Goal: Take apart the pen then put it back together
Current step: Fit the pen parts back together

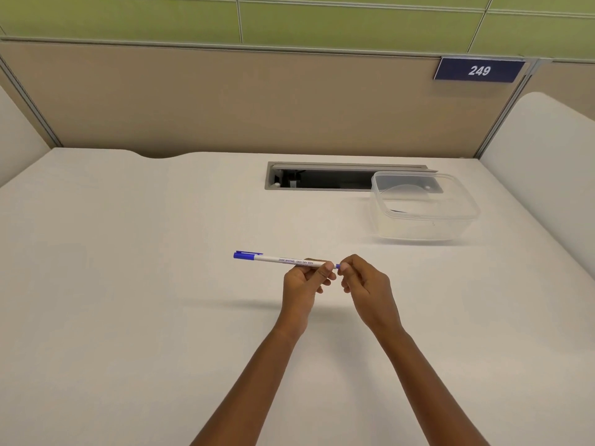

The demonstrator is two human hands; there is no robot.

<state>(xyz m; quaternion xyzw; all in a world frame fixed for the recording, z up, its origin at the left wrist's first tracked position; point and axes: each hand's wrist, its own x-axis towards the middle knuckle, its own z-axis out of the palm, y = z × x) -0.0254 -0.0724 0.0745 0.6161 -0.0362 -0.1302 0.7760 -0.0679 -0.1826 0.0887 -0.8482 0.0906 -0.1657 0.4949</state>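
Note:
A white pen (283,259) with a blue cap and clip at its left end is held level above the white desk (128,284). My left hand (302,284) grips the barrel near its right end, thumb on top. My right hand (363,284) pinches the small blue end piece that sticks out of the barrel's right end. The two hands nearly touch. The cap is on the pen, pointing left.
A clear plastic container (425,207) stands at the back right of the desk. Behind it lies an open cable slot (322,178) in the desktop. Beige partition walls close off the back and sides, with a blue sign reading 249 (479,70).

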